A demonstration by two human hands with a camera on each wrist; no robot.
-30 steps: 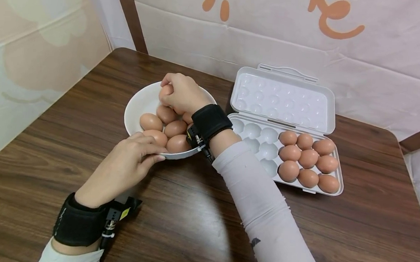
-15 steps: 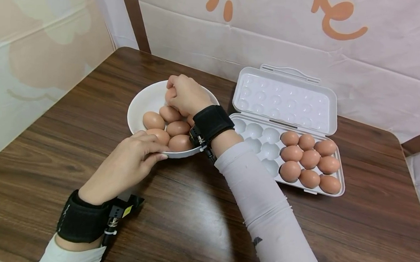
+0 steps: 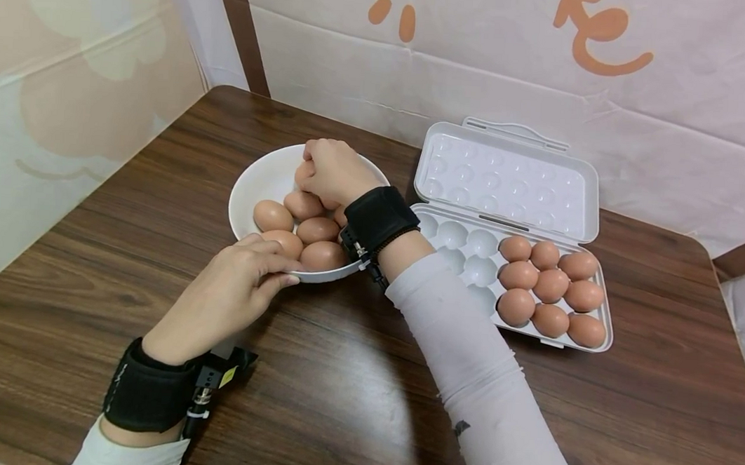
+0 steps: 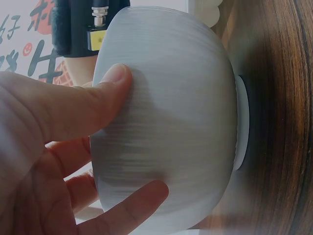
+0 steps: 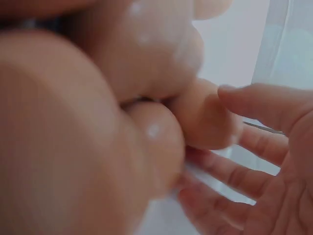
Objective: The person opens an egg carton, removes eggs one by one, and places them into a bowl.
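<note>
Head view: the right hand [image 3: 330, 170] reaches into the white bowl [image 3: 258, 177] and curls its fingers round one egg [image 3: 302, 173]. The left hand [image 3: 230, 288] holds the bowl's near rim with thumb and fingers. Five more brown eggs lie loose in the bowl. The egg box [image 3: 473, 248] sits open on the surface [image 3: 338, 399], with nine eggs in and about six cups bare, so I think the job is over half done.

Left wrist view: thumb [image 4: 105, 95] and a finger press the bowl's outer wall.

Right wrist view: blurry eggs close up, fingers [image 5: 264, 105] curled beside one.
</note>
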